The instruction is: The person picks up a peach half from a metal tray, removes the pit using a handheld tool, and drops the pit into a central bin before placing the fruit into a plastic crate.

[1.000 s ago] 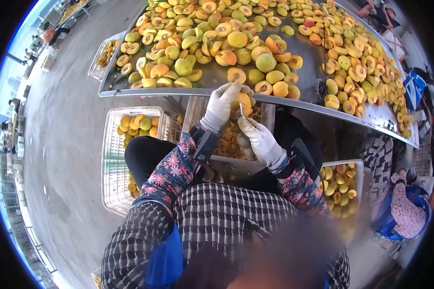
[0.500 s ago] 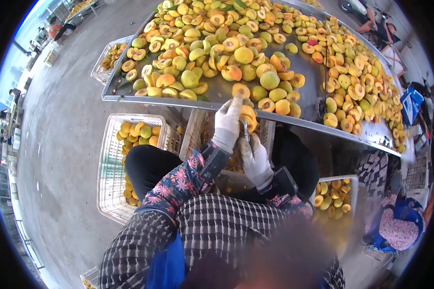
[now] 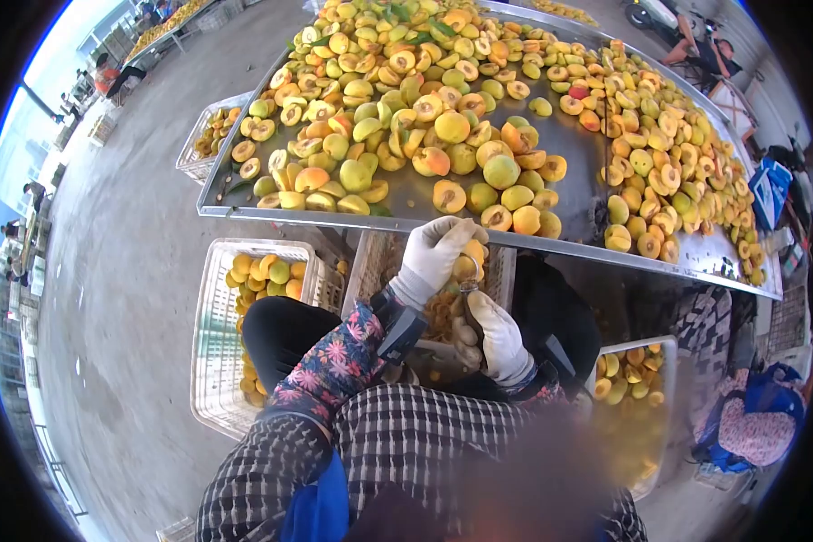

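My left hand [image 3: 435,256], in a white glove, is closed on a halved yellow fruit [image 3: 467,264] just below the table's front edge. My right hand [image 3: 495,341], also gloved, grips a small metal tool [image 3: 470,282] whose looped end touches the fruit. Under both hands is a crate [image 3: 363,268] with peelings or scraps in it. In front, the metal table [image 3: 569,163] bears heaps of whole and cut yellow-green fruit [image 3: 357,173]. One cut half [image 3: 449,196] lies near the edge, its hollow facing up.
A white crate of fruit [image 3: 210,361] stands left of my knee, another [image 3: 667,379] at the right. A further crate [image 3: 190,155] is beyond the table's left corner. A bundle of blue and pink cloth [image 3: 754,415] lies right. Other people [image 3: 113,79] sit in the background.
My left hand has left the table edge, where a cut half now lies. My right hand has turned and moved slightly down with the tool. The view has shifted a little.
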Motion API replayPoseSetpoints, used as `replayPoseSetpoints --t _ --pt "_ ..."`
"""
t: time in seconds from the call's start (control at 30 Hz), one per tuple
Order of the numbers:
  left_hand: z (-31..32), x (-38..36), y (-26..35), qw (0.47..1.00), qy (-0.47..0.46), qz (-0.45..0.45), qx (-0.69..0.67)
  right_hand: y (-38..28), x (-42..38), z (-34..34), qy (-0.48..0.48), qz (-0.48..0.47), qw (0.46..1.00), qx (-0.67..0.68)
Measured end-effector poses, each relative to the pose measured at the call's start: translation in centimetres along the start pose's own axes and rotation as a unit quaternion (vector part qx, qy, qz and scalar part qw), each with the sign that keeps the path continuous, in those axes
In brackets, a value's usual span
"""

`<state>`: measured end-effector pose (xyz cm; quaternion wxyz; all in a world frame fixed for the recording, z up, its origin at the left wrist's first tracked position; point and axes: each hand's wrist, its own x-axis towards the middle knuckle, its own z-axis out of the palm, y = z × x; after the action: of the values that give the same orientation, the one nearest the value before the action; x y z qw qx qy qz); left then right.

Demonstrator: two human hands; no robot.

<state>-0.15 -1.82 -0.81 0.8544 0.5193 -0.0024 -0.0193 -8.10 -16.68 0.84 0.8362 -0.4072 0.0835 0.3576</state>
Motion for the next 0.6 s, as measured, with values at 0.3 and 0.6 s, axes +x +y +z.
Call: replayPoseSetpoints --t 0.3,0.6 --pt "-1.8 -0.1 0.8 0.966 0.067 -0.069 -0.238 -2.6 0.4 -2.5 0.029 -0.113 0.983 -0.141" --pt "-3.1 -1.1 1.6 0.96 -0.041 -0.121 -0.251 1.0 4.2 -4.1 0.093 -0.331 0.916 -0.206"
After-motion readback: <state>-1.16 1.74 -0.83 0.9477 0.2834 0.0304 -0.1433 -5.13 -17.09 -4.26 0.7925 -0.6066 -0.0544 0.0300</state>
